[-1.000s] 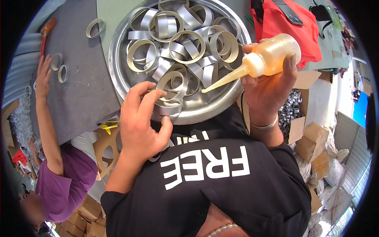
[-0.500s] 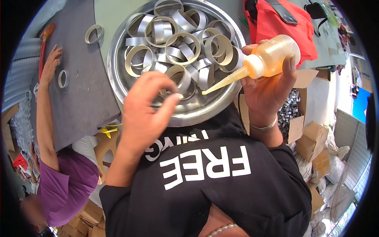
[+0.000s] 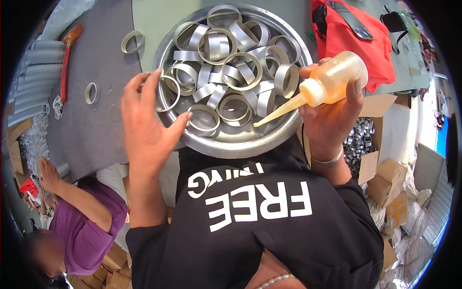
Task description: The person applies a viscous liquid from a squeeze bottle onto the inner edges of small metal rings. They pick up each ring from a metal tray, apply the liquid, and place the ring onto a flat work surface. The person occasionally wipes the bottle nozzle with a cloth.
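Observation:
My right hand [image 3: 332,115] is wrapped round a translucent squeeze bottle [image 3: 337,77] of amber liquid. The bottle is tilted, its long yellowish nozzle pointing down left over the tray. My left hand [image 3: 151,118] is at the tray's left rim with thumb and fingers spread apart. Its fingertips are beside one silver ring [image 3: 168,94], and the thumb tip is close to another ring [image 3: 203,120]; whether they touch is hard to tell. A round metal tray [image 3: 231,150] holds several more silver rings, loosely heaped and overlapping.
Two loose rings, one of them near the tray [image 3: 133,42], lie on the grey table [image 3: 113,62]. A red bag [image 3: 356,48] with a phone [image 3: 349,21] lies at the right. A cardboard box [image 3: 378,115] of rings stands lower right. A co-worker in purple [image 3: 91,221] is at left.
My left hand has moved left from the tray's front to its left rim, and its fingers have spread. My right hand still holds the bottle. The co-worker's arm has drawn back.

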Tool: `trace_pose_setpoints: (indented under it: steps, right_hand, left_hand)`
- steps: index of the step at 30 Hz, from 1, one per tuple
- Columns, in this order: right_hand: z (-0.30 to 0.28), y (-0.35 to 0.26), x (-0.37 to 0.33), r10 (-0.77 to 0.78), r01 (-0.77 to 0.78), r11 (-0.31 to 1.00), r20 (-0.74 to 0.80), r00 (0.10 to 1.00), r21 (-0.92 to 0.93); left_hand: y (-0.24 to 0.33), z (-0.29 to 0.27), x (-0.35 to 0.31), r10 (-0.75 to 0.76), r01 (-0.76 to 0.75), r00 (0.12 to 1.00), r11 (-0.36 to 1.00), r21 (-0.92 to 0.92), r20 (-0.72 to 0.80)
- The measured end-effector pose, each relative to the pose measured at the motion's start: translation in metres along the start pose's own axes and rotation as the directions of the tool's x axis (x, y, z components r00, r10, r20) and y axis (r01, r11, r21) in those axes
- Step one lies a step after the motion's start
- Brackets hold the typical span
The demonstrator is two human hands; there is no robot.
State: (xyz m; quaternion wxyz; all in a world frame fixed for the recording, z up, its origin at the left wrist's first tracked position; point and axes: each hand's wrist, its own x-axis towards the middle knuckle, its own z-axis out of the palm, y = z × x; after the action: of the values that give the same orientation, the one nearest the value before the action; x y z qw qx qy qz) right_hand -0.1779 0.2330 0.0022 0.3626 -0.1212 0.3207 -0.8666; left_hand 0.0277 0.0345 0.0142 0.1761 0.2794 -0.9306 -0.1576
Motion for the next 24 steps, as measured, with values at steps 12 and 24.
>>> trace_pose_setpoints:
  steps: [12, 24]
  right_hand:
    - [0.003, -0.004, -0.024, -0.374, 0.518, 0.705, 0.367, 0.852, -0.484]
    - [0.020, 0.014, -0.027, -0.389, 0.860, 0.419, 0.798, 0.460, -0.291]
  left_hand:
    - [0.028, -0.003, -0.026, -0.071, 0.499, 0.862, -0.057, -0.865, 0.502]
    - [0.043, 0.016, -0.052, 0.010, 0.669, 0.673, -0.434, -0.603, 0.740]
